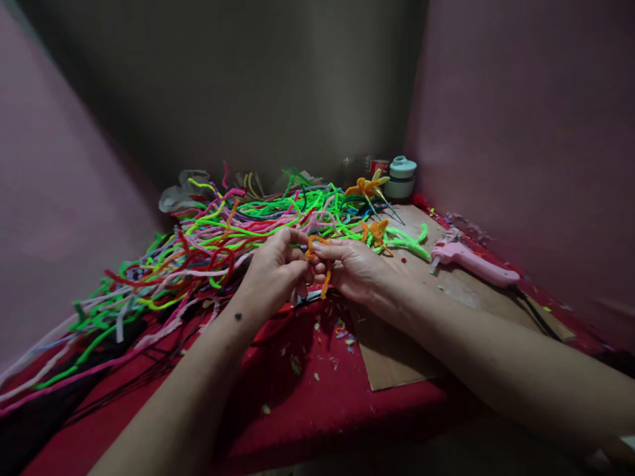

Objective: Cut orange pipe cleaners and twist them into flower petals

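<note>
Between my two hands is a bent orange pipe cleaner [326,281], with one loose end hanging down. My left hand [278,264] pinches its looped upper part from the left, fingers curled. From the other side my right hand [354,264] grips it between thumb and fingers. Just behind lies a large heap of pipe cleaners [258,221] in green, pink, red, yellow and white. An orange pipe-cleaner flower [376,233] with a green stem rests right of my hands. Below my fingers a metal tool [312,295], likely scissors, is mostly hidden.
A pink hot glue gun [471,261] lies on a cardboard sheet [397,360] at the right, its black cord trailing frontward. More orange and yellow flowers [368,186] stand at the back by a pale jar [401,175]. Colored fuzz scraps [342,330] dot the red cloth [278,410].
</note>
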`<state>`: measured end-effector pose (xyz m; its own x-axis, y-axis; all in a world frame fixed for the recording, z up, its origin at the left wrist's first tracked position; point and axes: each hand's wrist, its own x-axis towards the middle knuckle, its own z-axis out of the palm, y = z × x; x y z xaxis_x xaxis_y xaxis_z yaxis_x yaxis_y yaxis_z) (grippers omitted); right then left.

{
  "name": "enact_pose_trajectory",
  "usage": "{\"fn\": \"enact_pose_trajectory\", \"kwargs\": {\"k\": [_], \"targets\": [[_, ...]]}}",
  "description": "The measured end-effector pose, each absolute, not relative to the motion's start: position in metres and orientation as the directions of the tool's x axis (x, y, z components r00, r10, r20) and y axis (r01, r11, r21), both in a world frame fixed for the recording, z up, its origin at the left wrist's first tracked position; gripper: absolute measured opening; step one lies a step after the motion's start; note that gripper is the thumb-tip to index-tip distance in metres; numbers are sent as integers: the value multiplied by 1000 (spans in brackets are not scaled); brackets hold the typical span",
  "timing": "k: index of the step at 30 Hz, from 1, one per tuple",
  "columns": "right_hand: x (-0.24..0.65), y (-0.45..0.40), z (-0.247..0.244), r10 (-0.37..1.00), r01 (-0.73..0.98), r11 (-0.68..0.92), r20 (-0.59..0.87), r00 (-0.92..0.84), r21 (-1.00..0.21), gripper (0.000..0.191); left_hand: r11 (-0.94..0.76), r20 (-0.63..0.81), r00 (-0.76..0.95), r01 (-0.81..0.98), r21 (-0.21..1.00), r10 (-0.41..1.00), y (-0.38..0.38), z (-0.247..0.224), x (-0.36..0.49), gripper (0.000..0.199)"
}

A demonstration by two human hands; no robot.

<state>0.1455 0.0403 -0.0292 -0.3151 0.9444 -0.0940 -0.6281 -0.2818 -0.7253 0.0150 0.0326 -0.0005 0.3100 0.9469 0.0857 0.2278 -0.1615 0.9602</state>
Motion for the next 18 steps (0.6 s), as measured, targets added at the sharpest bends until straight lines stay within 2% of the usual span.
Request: {"fn": "enact_pose_trajectory", "kwargs": {"k": [5,9,12,15,18], "targets": [[148,42,-27,962,-632,-251,-114,-249,-734,15,-111,9,293,336,935,956,36,5,6,31],[149,45,-28,960,-625,-247,-99,-261,-740,14,-43,-121,365,413,910,923,37,12,-4,18],[148,45,-30,965,-606,-206,-56,-257,-768,10,-57,-153,414,453,890,897,40,15,-9,15],[148,45,-30,971,-571,-152,-14,-238,-807,8,-155,-102,449,501,851,887,44,15,-12,14],[149,45,-30,976,-547,-104,20,-216,-831,8,-216,12,405,461,861,914,45,15,-13,19]]}}
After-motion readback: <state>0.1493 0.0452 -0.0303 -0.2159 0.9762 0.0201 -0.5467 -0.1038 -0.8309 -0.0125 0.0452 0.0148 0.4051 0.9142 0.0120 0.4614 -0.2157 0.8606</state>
